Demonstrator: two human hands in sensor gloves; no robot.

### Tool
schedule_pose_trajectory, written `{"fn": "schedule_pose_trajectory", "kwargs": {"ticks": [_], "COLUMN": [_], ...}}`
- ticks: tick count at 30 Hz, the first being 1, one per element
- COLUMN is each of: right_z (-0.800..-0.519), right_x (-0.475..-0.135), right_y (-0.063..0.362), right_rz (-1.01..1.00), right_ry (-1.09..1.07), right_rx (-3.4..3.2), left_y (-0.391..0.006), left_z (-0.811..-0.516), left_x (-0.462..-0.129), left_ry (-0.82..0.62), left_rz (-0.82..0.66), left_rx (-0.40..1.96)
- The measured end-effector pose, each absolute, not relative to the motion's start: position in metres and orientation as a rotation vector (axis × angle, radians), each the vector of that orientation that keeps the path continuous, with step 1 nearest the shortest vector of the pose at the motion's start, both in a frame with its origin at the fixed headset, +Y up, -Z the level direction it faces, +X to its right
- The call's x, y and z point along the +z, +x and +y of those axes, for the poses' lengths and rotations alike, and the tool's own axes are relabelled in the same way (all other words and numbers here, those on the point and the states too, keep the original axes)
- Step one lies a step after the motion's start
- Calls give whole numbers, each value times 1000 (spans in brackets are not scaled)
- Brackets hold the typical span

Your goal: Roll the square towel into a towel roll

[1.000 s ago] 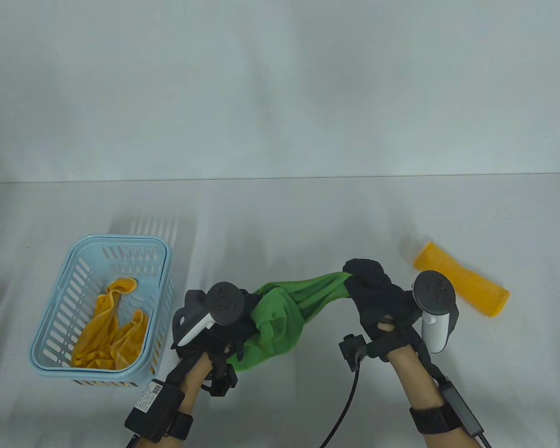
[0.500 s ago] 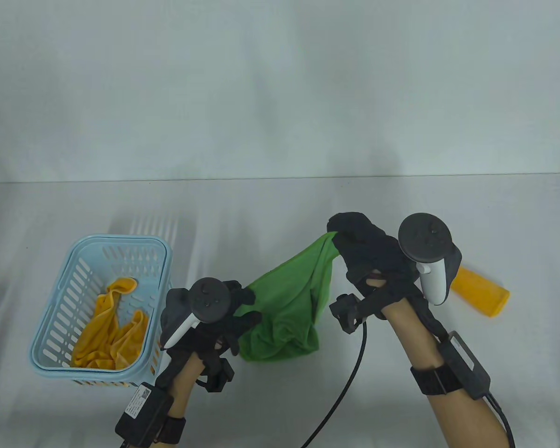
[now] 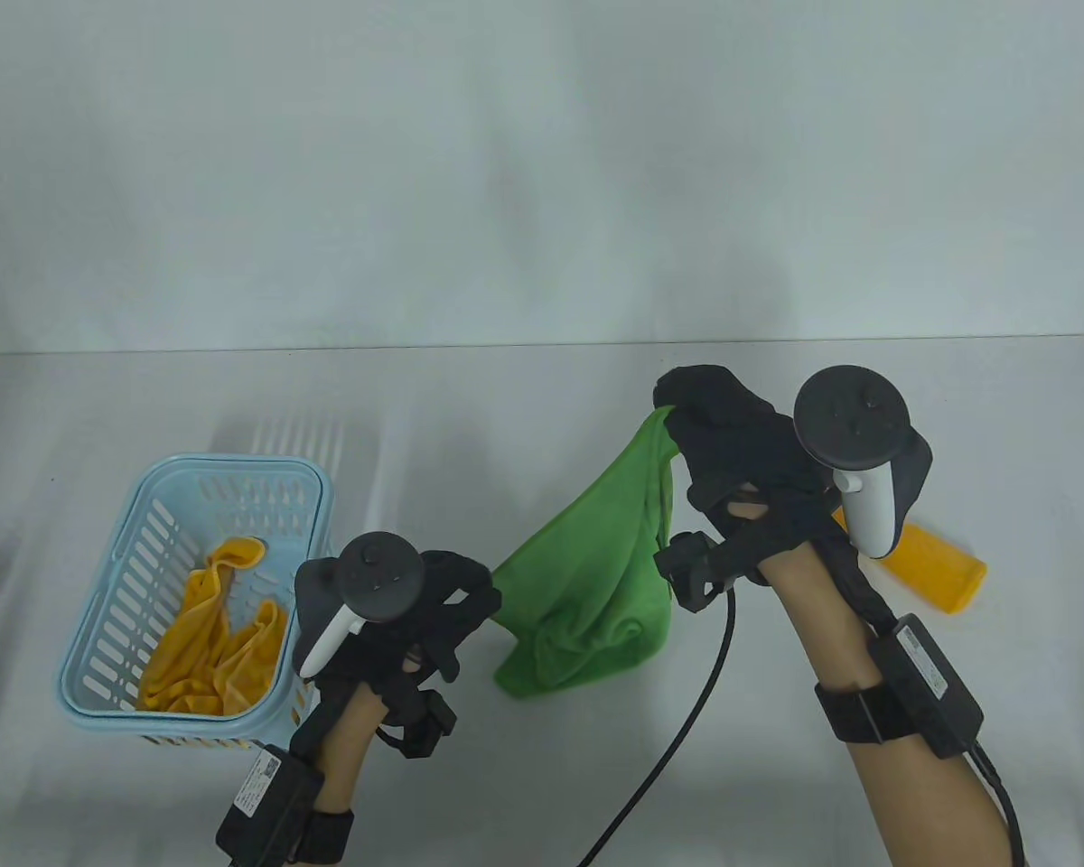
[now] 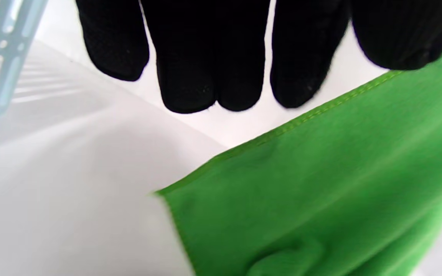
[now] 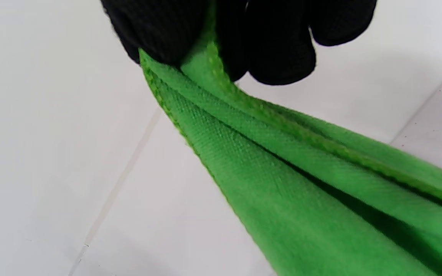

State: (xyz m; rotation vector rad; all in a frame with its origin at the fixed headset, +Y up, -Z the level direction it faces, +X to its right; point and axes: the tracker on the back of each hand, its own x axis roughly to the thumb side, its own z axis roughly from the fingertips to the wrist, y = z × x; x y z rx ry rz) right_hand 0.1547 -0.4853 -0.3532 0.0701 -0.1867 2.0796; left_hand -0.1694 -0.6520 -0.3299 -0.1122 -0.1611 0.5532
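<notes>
A green square towel point(image 3: 596, 578) hangs crumpled from my right hand point(image 3: 686, 420), which pinches one corner high above the table; its lower folds rest on the tabletop. The right wrist view shows the bunched green towel point(image 5: 282, 184) running out from between my gloved fingers point(image 5: 274, 46). My left hand point(image 3: 470, 591) sits low beside the towel's left edge. In the left wrist view its fingers point(image 4: 205, 69) hang fairly straight above the hem of the green towel point(image 4: 320, 184). Only one finger at the far right meets the hem, and a free corner shows below.
A light blue slatted basket point(image 3: 99, 686) at the left holds crumpled yellow cloth point(image 3: 217, 641). An orange towel roll point(image 3: 939, 573) lies on the table behind my right wrist. A black cable point(image 3: 686, 713) trails from the right glove toward the front edge.
My right hand has lifted the towel corner higher and farther back. My left hand has drawn left and lower, and its hold on the towel's edge has loosened.
</notes>
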Motion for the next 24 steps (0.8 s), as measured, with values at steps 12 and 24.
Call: {"fn": "schedule_pose_trajectory", "kwargs": {"ticks": [12,24], "right_z": [-458,-432], "right_x": [-344,-327], "right_y": [144,114], "right_rz": [-137,-83], "right_ry": [206,407], "right_rx": [2131,2183], "left_y": [-161,-157], "left_z": [-684,-690], "left_x": [-342,-346], "left_ry": [-209,-194], "left_rz": [-90,-82], "left_rx": [474,429]}}
